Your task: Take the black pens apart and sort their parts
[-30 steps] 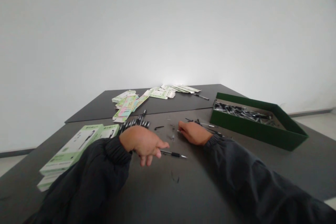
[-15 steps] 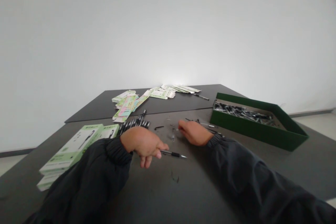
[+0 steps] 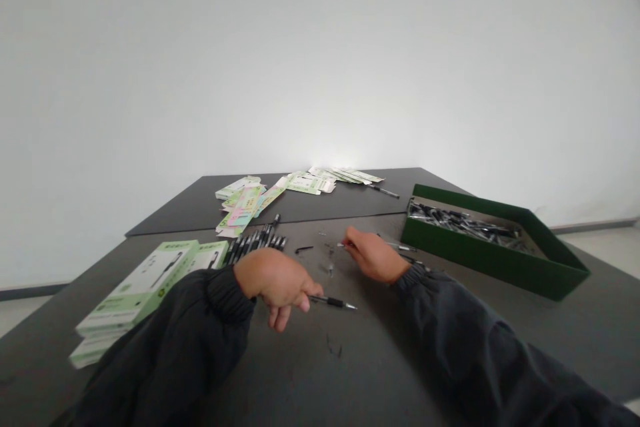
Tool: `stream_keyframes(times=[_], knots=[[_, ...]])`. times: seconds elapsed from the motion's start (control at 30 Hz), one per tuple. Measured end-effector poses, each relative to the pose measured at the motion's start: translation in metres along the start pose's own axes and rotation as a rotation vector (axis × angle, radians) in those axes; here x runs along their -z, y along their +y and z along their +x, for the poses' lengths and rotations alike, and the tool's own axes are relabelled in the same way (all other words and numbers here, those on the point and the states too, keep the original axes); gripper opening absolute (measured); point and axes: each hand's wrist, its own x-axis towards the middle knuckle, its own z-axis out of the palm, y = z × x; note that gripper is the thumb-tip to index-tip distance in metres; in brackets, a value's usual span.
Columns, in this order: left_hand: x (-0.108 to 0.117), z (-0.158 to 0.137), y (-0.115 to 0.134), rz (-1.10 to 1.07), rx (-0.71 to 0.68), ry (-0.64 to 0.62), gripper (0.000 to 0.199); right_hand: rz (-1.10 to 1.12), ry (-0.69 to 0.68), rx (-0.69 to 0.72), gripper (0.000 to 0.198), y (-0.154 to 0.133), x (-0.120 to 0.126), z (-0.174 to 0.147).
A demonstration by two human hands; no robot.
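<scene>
My left hand is closed around the rear part of a black-gripped pen, whose metal tip points right, just above the table. My right hand is pinched low over the table; a small pale bit shows at its fingertips, too small to name. Between the hands lie tiny clear and dark pieces and a short black clip-like piece. Partly behind my right hand lie some thin pens or refills. Beyond my left hand is a row of black-capped pens.
At right stands a green open box holding many loose pens and parts. White-green pen cartons are stacked at left. Flattened cartons and coloured slips lie farther back, beside a lone pen. A thin dark scrap lies in front.
The view has tilted up slightly, so everything sits a little lower. My right hand stays pinched and has barely shifted; my left hand still holds the pen.
</scene>
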Motion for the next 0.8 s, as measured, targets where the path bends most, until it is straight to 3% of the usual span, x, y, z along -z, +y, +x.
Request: stream_keyframes(times=[0.43, 0.57, 0.63, 0.8], knots=[[0.001, -0.023, 0.035, 0.258, -0.01, 0.044, 0.051, 0.033, 0.055, -0.008, 0.011, 0.002, 0.006, 0.0], [-0.001, -0.023, 0.041, 0.242, 0.08, 0.084, 0.061, 0.033, 0.077, -0.014, 0.012, 0.0, 0.008, -0.001], [-0.002, -0.022, 0.044, 0.22, 0.136, 0.142, 0.063, 0.037, 0.057, -0.015, 0.013, -0.001, 0.007, -0.001], [-0.006, -0.02, 0.052, 0.226, 0.171, 0.141, 0.062, 0.027, -0.056, -0.034, 0.011, -0.003, 0.0, -0.002]])
